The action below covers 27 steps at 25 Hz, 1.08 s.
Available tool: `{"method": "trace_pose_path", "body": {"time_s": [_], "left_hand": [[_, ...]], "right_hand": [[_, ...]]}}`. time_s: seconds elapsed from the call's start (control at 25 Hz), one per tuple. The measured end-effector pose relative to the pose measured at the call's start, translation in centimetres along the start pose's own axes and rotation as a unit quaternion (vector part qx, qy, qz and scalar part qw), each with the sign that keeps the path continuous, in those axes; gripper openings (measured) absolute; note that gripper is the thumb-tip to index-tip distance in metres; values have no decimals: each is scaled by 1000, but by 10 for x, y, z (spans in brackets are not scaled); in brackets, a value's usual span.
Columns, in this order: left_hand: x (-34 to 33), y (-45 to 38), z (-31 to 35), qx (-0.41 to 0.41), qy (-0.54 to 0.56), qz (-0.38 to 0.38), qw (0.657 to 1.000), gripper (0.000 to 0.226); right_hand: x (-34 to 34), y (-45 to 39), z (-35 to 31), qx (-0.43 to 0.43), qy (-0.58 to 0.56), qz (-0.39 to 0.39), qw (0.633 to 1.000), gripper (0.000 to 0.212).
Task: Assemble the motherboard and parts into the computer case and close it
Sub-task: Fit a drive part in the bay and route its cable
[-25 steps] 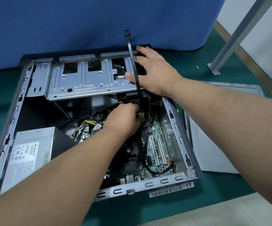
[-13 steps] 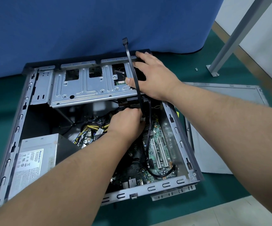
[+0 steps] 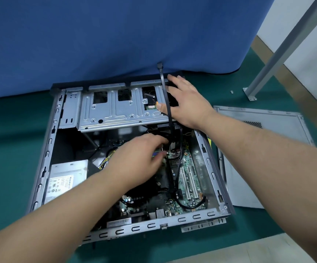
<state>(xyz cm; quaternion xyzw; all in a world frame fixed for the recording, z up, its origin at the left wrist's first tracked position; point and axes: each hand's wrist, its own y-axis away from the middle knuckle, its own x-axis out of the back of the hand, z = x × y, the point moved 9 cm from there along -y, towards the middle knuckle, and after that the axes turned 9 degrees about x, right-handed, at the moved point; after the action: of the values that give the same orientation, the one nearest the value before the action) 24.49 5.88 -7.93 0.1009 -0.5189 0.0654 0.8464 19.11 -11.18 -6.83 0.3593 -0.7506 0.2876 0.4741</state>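
Computer case point(image 3: 209, 160) lies open on its side, center of frame, on green tabletop point(image 3: 11, 133). Motherboard point(image 3: 188, 168) sits inside at lower right; power supply point(image 3: 66, 179) at lower left; drive cage point(image 3: 119, 109) across the top. Right hand point(image 3: 187, 103) rests on cage's right end, fingers spread & fairly straight, thumb against a flat black cable point(image 3: 166, 97) that stands up past the case's top edge. Left hand point(image 3: 144, 154) reaches into case mid-frame, blurred; fingers loosely curled near the cable's base, can't tell if gripping anything. Side panel point(image 3: 264, 149) lies flat at right, beside the case.
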Motion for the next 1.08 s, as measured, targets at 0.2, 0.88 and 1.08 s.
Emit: {"method": "trace_pose_path", "body": {"time_s": [0.2,0.88,1.08], "left_hand": [[58,33,-44,-28,-97,167,981,44],[44,15,-83,99,-114,73,986,62],[41,15,-85,107,-129,64,984,64]], "right_hand": [[1,0,-2,-2,2,-2,1000,74],[3,4,-6,-5,45,-36,998,78],[4,4,-6,-34,4,-72,997,63]]}}
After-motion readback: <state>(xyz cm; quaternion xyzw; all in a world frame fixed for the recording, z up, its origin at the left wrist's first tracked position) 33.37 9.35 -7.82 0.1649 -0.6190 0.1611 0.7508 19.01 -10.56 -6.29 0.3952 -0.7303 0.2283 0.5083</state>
